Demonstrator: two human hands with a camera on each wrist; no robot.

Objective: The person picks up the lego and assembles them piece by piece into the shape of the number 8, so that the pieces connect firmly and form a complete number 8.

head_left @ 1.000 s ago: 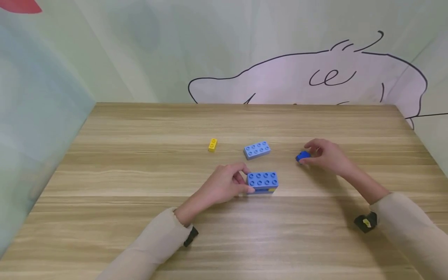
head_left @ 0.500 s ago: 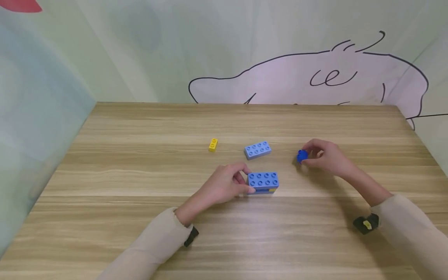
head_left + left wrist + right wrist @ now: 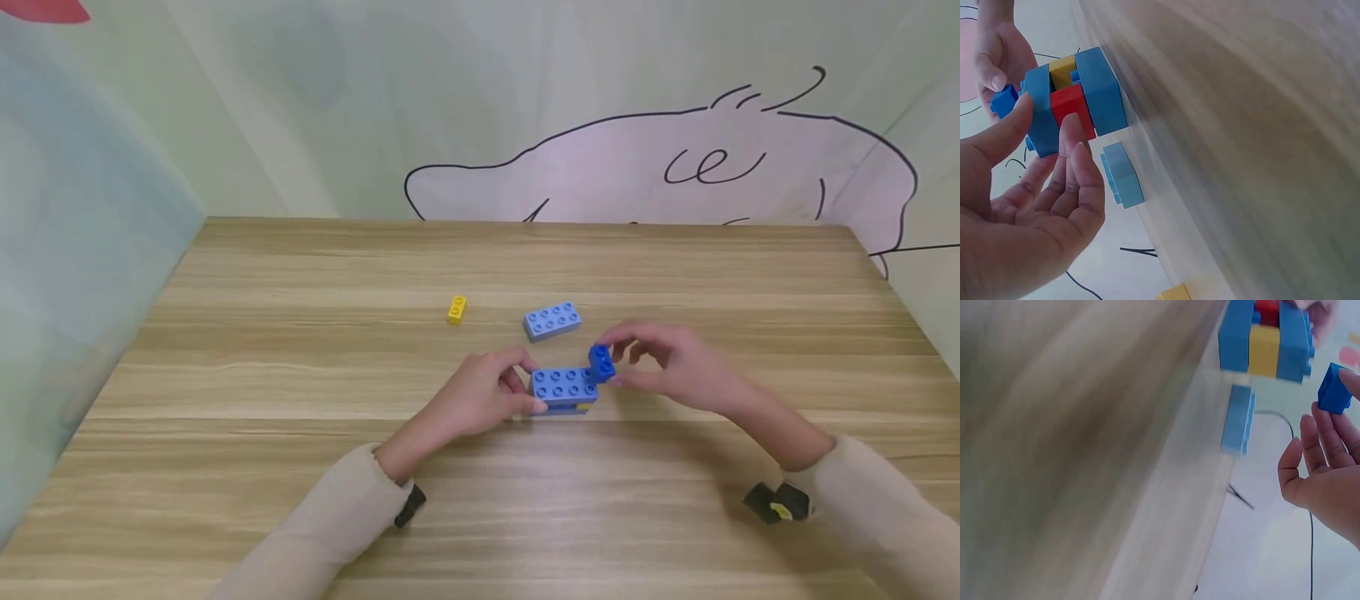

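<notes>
Your left grip (image 3: 478,396) held the stacked bricks (image 3: 561,386) while your right grip (image 3: 686,369) pinched a small blue brick (image 3: 601,363) above their right end.

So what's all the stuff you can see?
Big bricks: two, blue, one over another
Red brick: one, red, between them
Yellow bricks: two, yellow, one between big bricks, one on table
Pale brick: one, light blue, on table
Small brick: one, dark blue, in right hand
Table: one, brown, under bricks
Wall: one, pale green, behind table
Drawing: one, black-lined, on wall
Red shape: one, red, on wall
Sleeves: two, cream, over table
Wrist gadgets: two, black, beside sleeves
Left hand: one, gripping big bricks' left end
Right hand: one, pinching small brick
</notes>
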